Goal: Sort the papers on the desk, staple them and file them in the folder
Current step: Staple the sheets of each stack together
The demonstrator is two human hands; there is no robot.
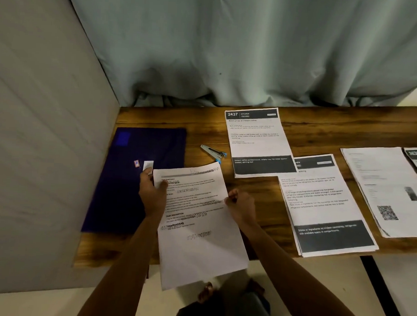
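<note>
Wooden worktop (204, 123): brown planks, pushed up against a pale curtain (232, 50) at the back and a grey panel (35, 124) on the left.
Printed sheet (199, 229): held at the front edge, its lower half hanging past the worktop and its top left corner covering part of the folder.
Left hand (151, 191): clamped on the sheet's left edge, thumb on top.
Right hand (241, 205): fingers curled tight on the sheet's right edge.
Folder (128, 190): dark blue, closed and flat in the left back corner, with two small labels (148, 165) on its cover.
Stapler (214, 151): lying between the folder and the sheet headed 2437 KITCHEN (257, 136), just beyond the held sheet's top right corner.
Other papers: a stack (325, 207) reaches the front edge right of the hands, and the 2437 sheet overlaps its top left corner. A further pile (382, 186) lies toward the right end.
</note>
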